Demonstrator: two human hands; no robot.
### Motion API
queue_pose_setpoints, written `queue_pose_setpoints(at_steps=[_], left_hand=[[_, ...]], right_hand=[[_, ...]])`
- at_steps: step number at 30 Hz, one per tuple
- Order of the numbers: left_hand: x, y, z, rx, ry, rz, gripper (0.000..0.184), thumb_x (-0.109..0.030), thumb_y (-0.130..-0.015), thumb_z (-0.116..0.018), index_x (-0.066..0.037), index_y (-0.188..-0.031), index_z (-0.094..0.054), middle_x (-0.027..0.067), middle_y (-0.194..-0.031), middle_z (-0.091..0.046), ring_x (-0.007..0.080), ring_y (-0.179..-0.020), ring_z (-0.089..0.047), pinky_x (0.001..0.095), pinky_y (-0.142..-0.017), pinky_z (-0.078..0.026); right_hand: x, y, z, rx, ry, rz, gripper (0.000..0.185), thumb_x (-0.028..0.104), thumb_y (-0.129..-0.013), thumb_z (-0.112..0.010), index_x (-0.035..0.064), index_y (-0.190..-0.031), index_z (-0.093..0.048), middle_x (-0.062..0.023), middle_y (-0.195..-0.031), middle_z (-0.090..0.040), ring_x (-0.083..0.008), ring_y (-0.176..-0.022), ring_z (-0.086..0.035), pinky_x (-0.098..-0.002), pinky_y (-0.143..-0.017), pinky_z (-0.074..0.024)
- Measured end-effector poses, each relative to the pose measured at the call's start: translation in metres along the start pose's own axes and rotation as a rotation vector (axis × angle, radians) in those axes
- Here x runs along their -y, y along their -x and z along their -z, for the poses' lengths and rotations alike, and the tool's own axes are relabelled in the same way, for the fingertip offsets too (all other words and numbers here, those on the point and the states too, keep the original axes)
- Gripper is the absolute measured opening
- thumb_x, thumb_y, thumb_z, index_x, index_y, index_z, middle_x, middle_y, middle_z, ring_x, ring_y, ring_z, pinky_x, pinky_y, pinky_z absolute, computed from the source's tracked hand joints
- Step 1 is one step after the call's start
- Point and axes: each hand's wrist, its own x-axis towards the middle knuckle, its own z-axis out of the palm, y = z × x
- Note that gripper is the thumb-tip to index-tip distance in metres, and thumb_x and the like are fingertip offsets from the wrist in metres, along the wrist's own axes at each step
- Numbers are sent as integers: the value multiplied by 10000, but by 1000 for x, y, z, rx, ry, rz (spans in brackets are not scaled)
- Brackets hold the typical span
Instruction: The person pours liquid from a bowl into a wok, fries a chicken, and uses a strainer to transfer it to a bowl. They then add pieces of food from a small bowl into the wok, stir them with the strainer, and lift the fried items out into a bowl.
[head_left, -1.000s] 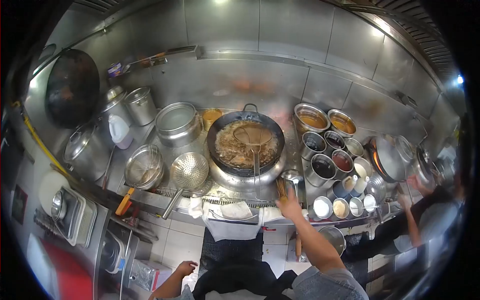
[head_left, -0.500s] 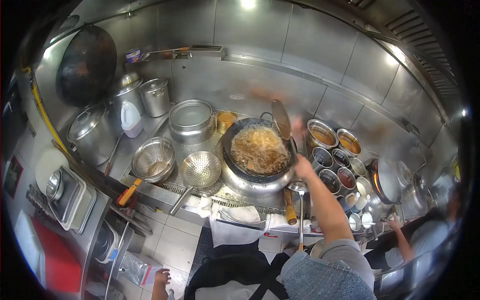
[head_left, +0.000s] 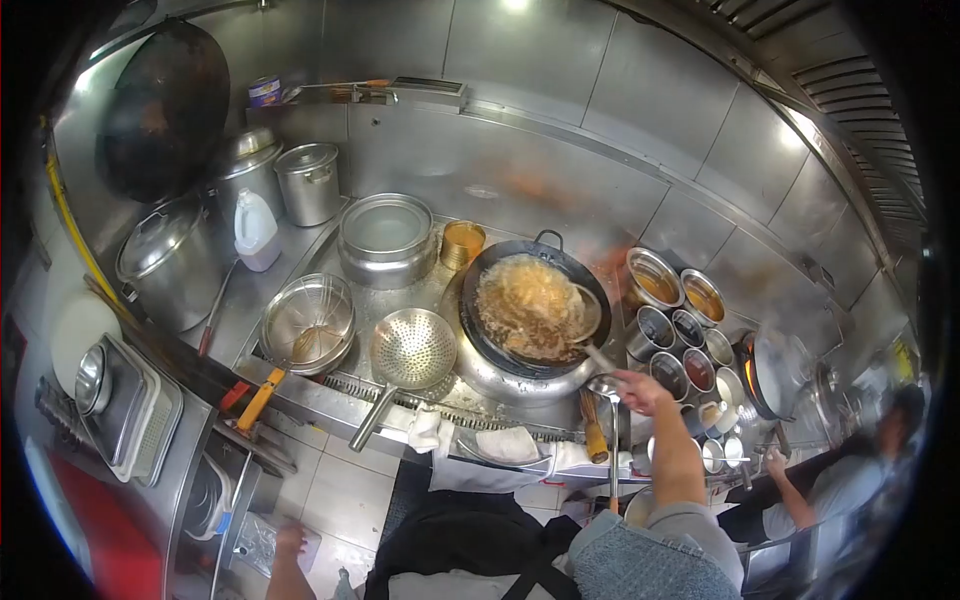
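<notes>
My right hand point(head_left: 645, 391) is closed round the handle of a wire skimmer point(head_left: 592, 313). The skimmer's round head dips into the right side of a dark wok point(head_left: 487, 340). Inside the wok, pale golden food point(head_left: 530, 285) bubbles in brown oil. A ladle point(head_left: 604, 386) with a long handle stands just below my right hand, its bowl at the stove edge. Away from the stove, at the lower left, hangs my left hand point(head_left: 288, 541). It is blurred, so its fingers do not show clearly, and I see nothing in it.
A perforated strainer point(head_left: 414, 347) and a wire strainer over a bowl point(head_left: 307, 320) sit left of the wok. Behind are a large pot point(head_left: 386, 243) and a tin point(head_left: 462, 243). Several sauce containers point(head_left: 655, 277) stand right. Another person point(head_left: 835, 490) works far right beside a flaming wok.
The skimmer, upright above the wok before, has come down into the oil. My right hand has moved down and to the right with it. My left hand has shifted slightly left.
</notes>
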Motion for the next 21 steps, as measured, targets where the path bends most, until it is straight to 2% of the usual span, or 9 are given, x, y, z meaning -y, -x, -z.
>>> queue_pose_setpoints(at_steps=[2,3,5,9,11,12,14,18,21], left_hand=[[-11,-31,10,4,-335,-315,210,-143,-899,-512,-92,-1030,-668,91,-880,-660,224,-653,-660,375,-495,-531],[-22,-25,2,7,-325,-311,210,-143,-899,-512,-92,-1030,-668,91,-880,-660,224,-653,-660,375,-495,-531],[-62,0,-12,-184,-201,-201,213,-121,-860,-521,-83,-971,-698,78,-839,-680,203,-663,-675,348,-481,-525],[-91,28,-55,-81,-12,-229,244,-125,-847,-522,-109,-1008,-705,69,-856,-696,194,-645,-672,354,-485,-518],[-90,39,-80,40,-94,-212,251,-115,-848,-531,-134,-1027,-705,46,-868,-690,187,-665,-672,355,-495,-513],[-87,43,-89,43,-101,-200,251,-115,-848,-531,-134,-1027,-705,46,-868,-690,187,-665,-672,355,-495,-513],[-80,46,-101,111,-163,-57,266,-110,-853,-529,-154,-1055,-695,32,-868,-679,182,-666,-663,345,-509,-510],[-67,57,-110,112,-114,-73,289,-122,-875,-493,-172,-1095,-673,24,-880,-662,173,-700,-653,363,-558,-516],[-36,45,-107,129,-38,-27,286,-159,-890,-514,-176,-1150,-632,32,-939,-656,213,-770,-655,424,-609,-520]], right_hand=[[-22,-34,-23,48,-146,73,501,22,-942,-487,95,-1422,-365,-46,-712,-479,-86,-508,-391,-212,-390,-305],[-27,-44,-36,60,-161,83,438,42,-966,-475,96,-1389,-375,-50,-726,-488,-84,-508,-388,-205,-391,-306],[-24,-47,-58,47,-216,71,404,56,-979,-464,92,-1371,-374,-54,-728,-492,-83,-499,-381,-205,-385,-301],[-20,-56,-75,94,-347,125,314,91,-1008,-428,80,-1317,-378,-61,-696,-478,-88,-448,-358,-224,-337,-266],[-28,-71,-92,155,-386,213,292,99,-1016,-411,82,-1306,-384,-56,-664,-459,-98,-427,-351,-237,-315,-252],[-25,-80,-103,86,-424,193,295,79,-1009,-409,87,-1303,-385,-50,-674,-466,-91,-430,-346,-230,-316,-249],[-10,-72,-120,53,-559,167,302,56,-997,-420,92,-1295,-392,-51,-686,-475,-87,-443,-351,-221,-320,-251],[-6,-45,-115,38,-571,183,308,40,-985,-439,103,-1284,-402,-55,-700,-484,-86,-454,-357,-216,-333,-265],[-9,-24,-119,-31,-446,163,299,41,-977,-459,110,-1264,-408,-66,-692,-486,-93,-458,-366,-241,-355,-304]])
